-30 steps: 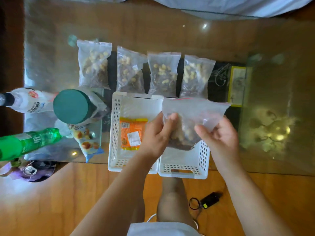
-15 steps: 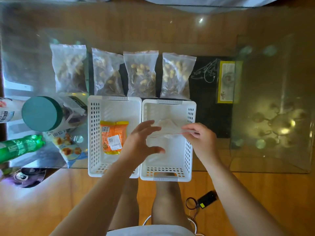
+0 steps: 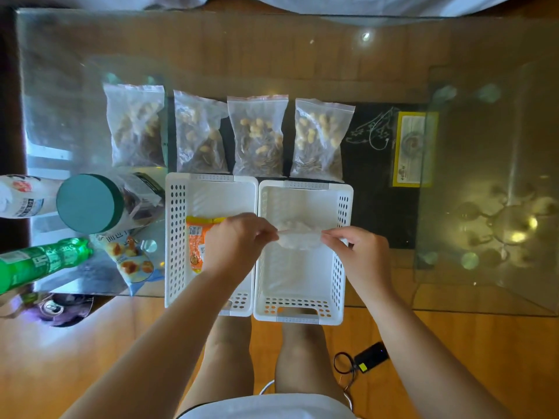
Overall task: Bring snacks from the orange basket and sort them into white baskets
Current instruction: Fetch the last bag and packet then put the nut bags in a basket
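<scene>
Both hands, left (image 3: pixel 239 240) and right (image 3: pixel 363 255), pinched a soft, light snack bag (image 3: pixel 298 235) by its top corners, the likeliest secure hold, over the right white basket (image 3: pixel 341 207).

- The clear zip bag (image 3: pixel 298 238) is down now: a second ago it was held up above the baskets with its nuts showing, and now it sits low inside the right white basket (image 3: pixel 344 231), looking pale and blurred.
- The left hand (image 3: pixel 239 243) was wrapped around the bag's side a second ago, then opened off it half a second ago; now it is back, with a pinching grip on the bag's left top corner.
- The right hand (image 3: pixel 361 255) has dropped with the bag and pinches the right top corner.
- The bag's top edge is now stretched between the two hands, over the basket's middle.
</scene>
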